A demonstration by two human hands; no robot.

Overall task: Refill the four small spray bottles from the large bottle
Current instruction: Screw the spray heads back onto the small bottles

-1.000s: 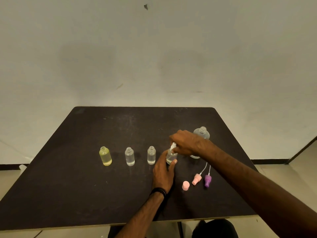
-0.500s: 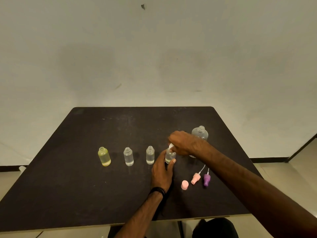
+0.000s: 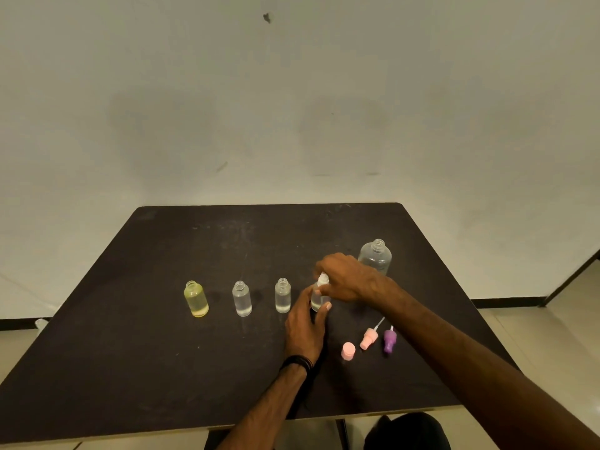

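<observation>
Four small bottles stand in a row on the dark table (image 3: 162,352): a yellowish bottle (image 3: 195,299), a clear second bottle (image 3: 242,298), a clear third bottle (image 3: 282,295), all uncapped, and a fourth bottle (image 3: 318,300). My left hand (image 3: 305,326) grips the fourth bottle's body from the near side. My right hand (image 3: 344,277) pinches the white spray cap (image 3: 323,280) on its neck. The large clear bottle (image 3: 375,256) stands uncapped behind my right hand.
Three loose caps lie near my right forearm: a pink cap (image 3: 348,351), a pink spray head (image 3: 369,338) with its tube, and a purple spray head (image 3: 389,341). The table's right edge is close to them. A wall stands behind the table.
Both hands have stayed on the fourth bottle and its white cap, shifting only slightly. The other bottles and caps have not moved.
</observation>
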